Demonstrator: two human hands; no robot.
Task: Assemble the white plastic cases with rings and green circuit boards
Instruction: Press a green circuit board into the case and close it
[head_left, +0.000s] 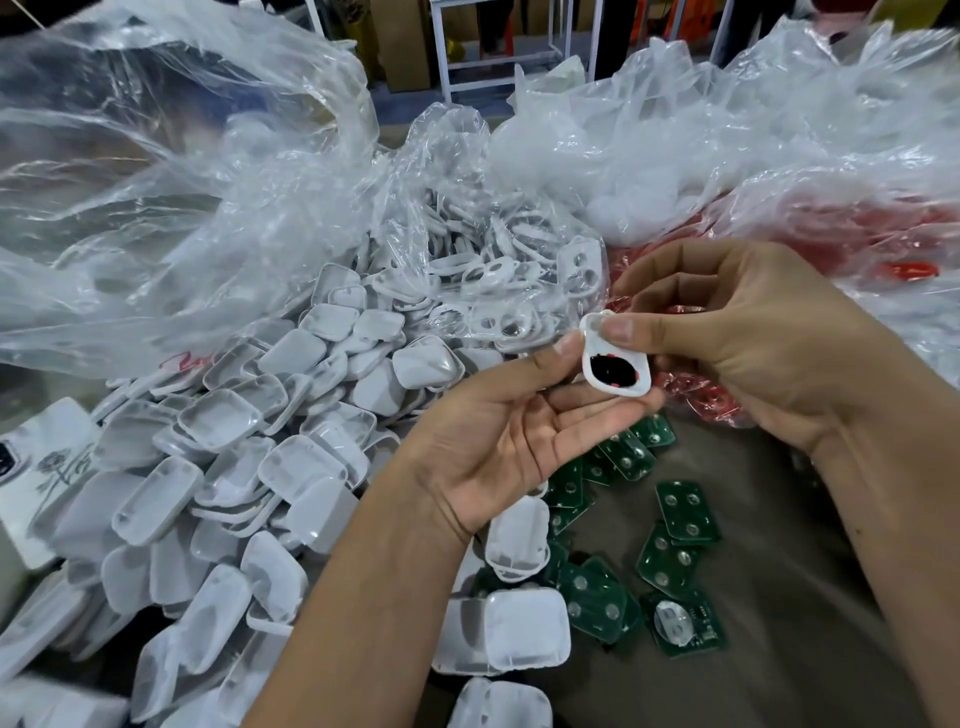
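- White case (615, 364), centre of frame: small, rounded, hollow side up, dark insert with red specks inside.
- Left hand (511, 431) pinches its lower edges; right hand (727, 332) presses thumb on its upper end, fingers curled behind.
- Green boards (685, 512) lie on the bench, lower right.

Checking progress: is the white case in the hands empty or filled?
Filled: the white case holds a dark insert with red spots.
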